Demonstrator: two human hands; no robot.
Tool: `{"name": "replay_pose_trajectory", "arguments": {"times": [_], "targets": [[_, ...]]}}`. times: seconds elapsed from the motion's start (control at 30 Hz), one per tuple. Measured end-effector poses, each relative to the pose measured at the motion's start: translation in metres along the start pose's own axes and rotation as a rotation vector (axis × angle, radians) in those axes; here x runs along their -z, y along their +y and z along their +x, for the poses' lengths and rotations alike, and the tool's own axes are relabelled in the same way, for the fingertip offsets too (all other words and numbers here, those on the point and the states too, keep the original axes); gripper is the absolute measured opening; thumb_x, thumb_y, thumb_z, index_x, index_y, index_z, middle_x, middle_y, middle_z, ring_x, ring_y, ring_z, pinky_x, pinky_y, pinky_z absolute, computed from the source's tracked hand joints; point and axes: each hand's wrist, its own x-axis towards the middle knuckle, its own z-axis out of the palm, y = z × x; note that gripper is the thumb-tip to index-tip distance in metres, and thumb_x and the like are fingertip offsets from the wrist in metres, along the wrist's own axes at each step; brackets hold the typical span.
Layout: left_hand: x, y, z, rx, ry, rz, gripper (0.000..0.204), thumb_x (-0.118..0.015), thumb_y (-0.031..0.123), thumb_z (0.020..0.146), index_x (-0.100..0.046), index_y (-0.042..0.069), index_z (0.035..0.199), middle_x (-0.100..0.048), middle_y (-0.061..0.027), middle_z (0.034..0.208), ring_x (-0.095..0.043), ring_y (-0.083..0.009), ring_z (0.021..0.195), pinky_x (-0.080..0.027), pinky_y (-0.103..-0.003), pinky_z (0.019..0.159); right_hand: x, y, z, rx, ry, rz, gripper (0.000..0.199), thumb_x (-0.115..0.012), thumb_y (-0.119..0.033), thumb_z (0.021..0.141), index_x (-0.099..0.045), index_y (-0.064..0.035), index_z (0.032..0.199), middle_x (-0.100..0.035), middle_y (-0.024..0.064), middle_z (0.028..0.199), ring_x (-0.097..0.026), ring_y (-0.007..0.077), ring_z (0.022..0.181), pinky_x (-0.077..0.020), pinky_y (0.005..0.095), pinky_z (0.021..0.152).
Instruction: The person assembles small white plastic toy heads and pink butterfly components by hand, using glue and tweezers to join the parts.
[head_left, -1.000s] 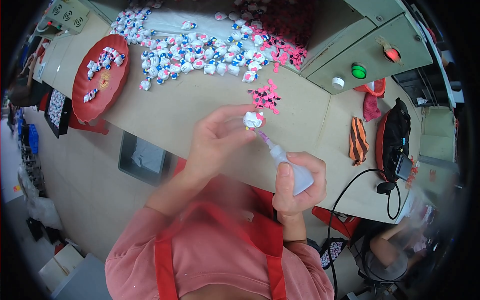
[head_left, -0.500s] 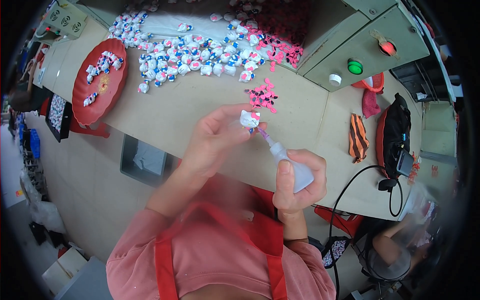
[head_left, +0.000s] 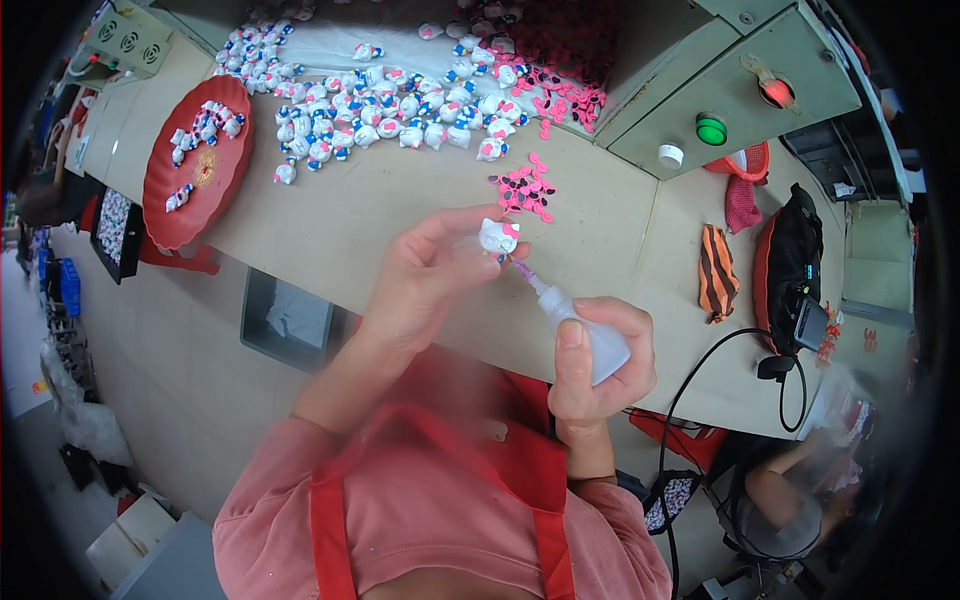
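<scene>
left hand pinches a small figure steady; right hand is wrapped around a squeeze bottle, nozzle apparently touching it

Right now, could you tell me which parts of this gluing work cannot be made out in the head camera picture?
- Nozzle tip of the translucent squeeze bottle in the right hand: too small to tell whether it touches the small white cat figurine.
- Figurine's lower part: hidden by the left hand's fingers.
- Pink bow pieces: too small for detail.
- Seated person at lower right: blurred by the fisheye rim.
</scene>
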Motion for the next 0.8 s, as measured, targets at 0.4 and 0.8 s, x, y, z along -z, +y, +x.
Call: {"name": "replay_pose_trajectory", "arguments": {"times": [0.4, 0.8], "targets": [[0.009, 0.002, -0.006, -0.147, 0.053, 0.228, 0.038, -0.056, -0.012, 0.076, -0.050, -0.003, 0.113, -0.056, -0.0142, 0.108, -0.058, -0.0248, 0.100, -0.048, -0.031, 0.084, -0.011, -0.003, -0.001, 0.002, 0.004, -0.013, 0.018, -0.059, 0.005, 0.066, -0.055, 0.0004, 0.082, -0.061, 0.0088, 0.068, -0.056, 0.0127, 0.052, -0.0433, 0.0224, 0.049], [0.021, -0.006, 0.005, -0.101, 0.089, 0.151, 0.036, -0.056, -0.008, 0.079, -0.050, -0.005, 0.114, -0.057, -0.0135, 0.106, -0.058, -0.0238, 0.098, -0.047, -0.033, 0.087, -0.016, 0.002, 0.009, -0.491, 0.053, 0.132, 0.025, -0.061, -0.010, 0.078, -0.055, 0.0038, 0.098, -0.060, 0.0094, 0.077, -0.052, 0.0104, 0.058, -0.0427, 0.0220, 0.053]]}}
